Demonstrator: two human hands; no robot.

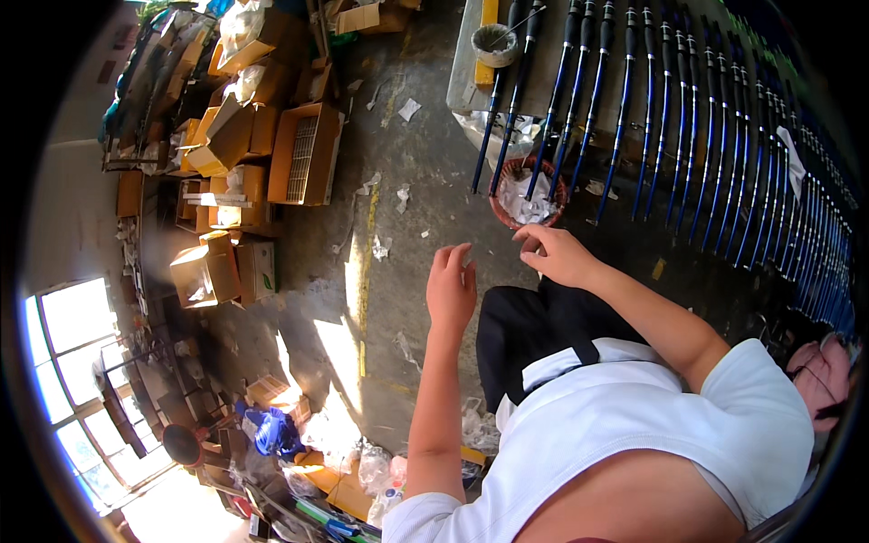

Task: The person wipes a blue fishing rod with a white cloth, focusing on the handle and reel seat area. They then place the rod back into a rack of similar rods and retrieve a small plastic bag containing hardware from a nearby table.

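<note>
My left hand (451, 288) is raised in front of my body with its fingers loosely bent and slightly apart, and nothing shows in it. To its right, my right hand (563, 256) hangs just on the near side of a red-brown basket (499, 214) and holds nothing that I can make out. Its fingers are bent, with a gap between them. White scraps (528, 201) fill the basket. Over it reach the lower ends of several blue fishing rods (622, 118) with black grips, laid side by side along a table (546, 68).
A small round tub (494, 45) stands at the table's left end by a yellow strip (489, 13). Cardboard boxes (308, 154) are piled at the left. Paper bits (409, 109) litter the floor. Plastic bags (333, 434) and a blue bundle (275, 431) lie lower left.
</note>
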